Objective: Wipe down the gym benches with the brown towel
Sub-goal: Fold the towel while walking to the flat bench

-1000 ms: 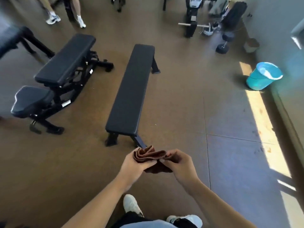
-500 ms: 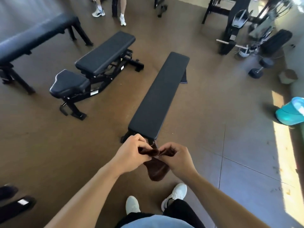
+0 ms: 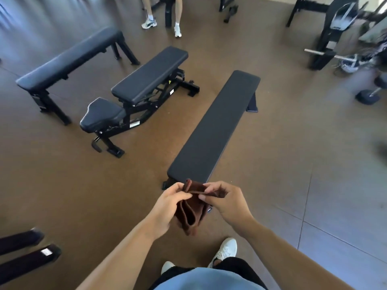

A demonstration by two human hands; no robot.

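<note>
flat bench (image 3: 213, 130) just ahead, bare floor (image 3: 282, 164) rightward

Dumbbell (image 3: 369, 95), barbell rack (image 3: 333, 32), bystander's legs (image 3: 163, 15)

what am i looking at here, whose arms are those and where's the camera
There is no machine here: the arms belong to a person wearing a camera on the head, so the one picture looks forward and down. The left hand and right hand both pinch a folded brown towel held in the air. Just ahead stands a long flat bench. To its left are an adjustable bench with a separate seat pad, and another flat bench. All stand on a brown floor. Another person's legs show at the top.
</note>
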